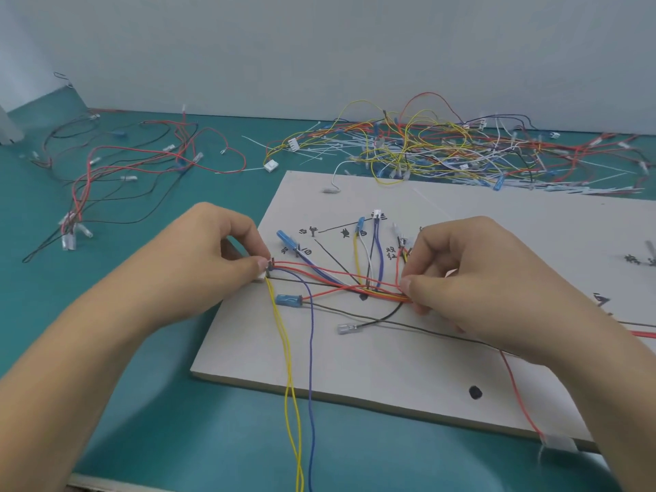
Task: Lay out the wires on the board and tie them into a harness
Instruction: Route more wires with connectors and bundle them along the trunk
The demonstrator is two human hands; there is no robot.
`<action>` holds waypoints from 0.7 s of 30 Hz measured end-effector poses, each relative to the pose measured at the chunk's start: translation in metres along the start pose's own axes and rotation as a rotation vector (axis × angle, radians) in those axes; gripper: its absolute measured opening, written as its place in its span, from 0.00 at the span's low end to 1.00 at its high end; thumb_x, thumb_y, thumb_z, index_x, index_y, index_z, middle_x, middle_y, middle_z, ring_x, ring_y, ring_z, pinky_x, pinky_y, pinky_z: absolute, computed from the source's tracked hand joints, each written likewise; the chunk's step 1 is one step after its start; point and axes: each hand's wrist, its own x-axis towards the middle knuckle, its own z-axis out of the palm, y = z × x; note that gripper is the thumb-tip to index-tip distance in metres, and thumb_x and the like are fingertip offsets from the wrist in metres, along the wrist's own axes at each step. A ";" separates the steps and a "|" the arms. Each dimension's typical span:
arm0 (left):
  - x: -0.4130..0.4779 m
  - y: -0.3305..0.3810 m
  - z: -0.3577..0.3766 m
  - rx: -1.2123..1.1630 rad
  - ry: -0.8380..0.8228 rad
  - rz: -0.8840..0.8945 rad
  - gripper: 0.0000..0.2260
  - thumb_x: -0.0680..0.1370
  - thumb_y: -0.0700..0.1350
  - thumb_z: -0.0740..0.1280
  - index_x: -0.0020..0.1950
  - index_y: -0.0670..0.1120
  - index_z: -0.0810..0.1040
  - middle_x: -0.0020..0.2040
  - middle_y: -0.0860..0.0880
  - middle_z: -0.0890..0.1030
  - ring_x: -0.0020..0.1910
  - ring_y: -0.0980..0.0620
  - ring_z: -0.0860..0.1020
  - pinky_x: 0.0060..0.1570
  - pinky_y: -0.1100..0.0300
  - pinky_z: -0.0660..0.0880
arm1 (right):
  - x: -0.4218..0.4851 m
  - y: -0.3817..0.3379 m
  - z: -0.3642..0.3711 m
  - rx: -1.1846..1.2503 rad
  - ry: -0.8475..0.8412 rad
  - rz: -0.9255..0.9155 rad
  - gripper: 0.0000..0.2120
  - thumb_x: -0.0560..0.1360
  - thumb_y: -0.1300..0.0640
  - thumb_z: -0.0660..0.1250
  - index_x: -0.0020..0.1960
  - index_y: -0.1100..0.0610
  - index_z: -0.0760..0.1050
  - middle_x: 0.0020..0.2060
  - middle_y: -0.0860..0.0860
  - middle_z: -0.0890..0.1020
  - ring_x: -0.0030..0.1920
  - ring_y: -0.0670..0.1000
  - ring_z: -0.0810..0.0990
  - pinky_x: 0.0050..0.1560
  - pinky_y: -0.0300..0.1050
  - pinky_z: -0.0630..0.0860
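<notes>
A pale grey board (372, 367) with black markings lies on the teal table. Coloured wires (340, 278) fan across it from blue and white terminals toward one bundle. My left hand (216, 239) pinches a small white connector (262, 276) at the board's left edge, where red, yellow and blue wires leave it. My right hand (472, 275) pinches the gathered bundle of red, orange and yellow wires (397, 296) near the board's middle. Two yellow wires (291, 403) and a blue wire (311, 385) hang off the front edge toward me.
A large tangled heap of loose wires and white cable ties (443, 150) lies behind the board. Red and black wires (117, 172) sprawl at the back left. A black peg (475, 392) stands near the board's front edge. A pale wall rises behind.
</notes>
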 end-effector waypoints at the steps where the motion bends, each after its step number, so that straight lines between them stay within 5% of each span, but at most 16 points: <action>1: 0.000 0.000 0.001 0.000 0.000 0.001 0.06 0.77 0.48 0.73 0.42 0.59 0.84 0.33 0.50 0.85 0.35 0.41 0.80 0.41 0.45 0.80 | 0.000 0.000 0.000 -0.004 -0.001 0.003 0.07 0.74 0.60 0.70 0.38 0.53 0.80 0.29 0.48 0.84 0.22 0.43 0.75 0.23 0.34 0.69; 5: 0.000 -0.001 0.007 -0.055 0.045 -0.016 0.08 0.77 0.46 0.73 0.42 0.60 0.84 0.29 0.52 0.82 0.23 0.57 0.70 0.31 0.61 0.67 | -0.001 -0.001 0.000 -0.024 -0.033 0.024 0.09 0.72 0.61 0.67 0.40 0.48 0.80 0.30 0.48 0.85 0.22 0.43 0.76 0.23 0.35 0.70; 11: -0.004 -0.003 0.011 -0.134 0.116 0.038 0.08 0.75 0.42 0.74 0.43 0.56 0.86 0.38 0.56 0.84 0.34 0.52 0.80 0.42 0.58 0.76 | -0.001 0.000 -0.004 0.034 -0.082 0.066 0.11 0.73 0.64 0.64 0.45 0.47 0.74 0.32 0.50 0.85 0.21 0.48 0.75 0.20 0.38 0.68; 15: 0.000 -0.003 0.005 -0.046 0.080 0.047 0.09 0.75 0.47 0.74 0.43 0.64 0.85 0.34 0.55 0.84 0.30 0.57 0.77 0.35 0.59 0.72 | -0.003 0.001 -0.005 0.064 -0.079 0.057 0.11 0.73 0.65 0.65 0.45 0.48 0.75 0.30 0.53 0.83 0.21 0.50 0.75 0.22 0.39 0.70; 21: 0.009 0.001 -0.006 0.040 -0.003 0.100 0.12 0.74 0.47 0.77 0.45 0.66 0.83 0.40 0.62 0.84 0.34 0.57 0.80 0.41 0.54 0.79 | -0.003 0.001 -0.016 0.174 -0.016 0.010 0.10 0.74 0.67 0.69 0.44 0.52 0.77 0.28 0.54 0.82 0.20 0.50 0.73 0.21 0.41 0.70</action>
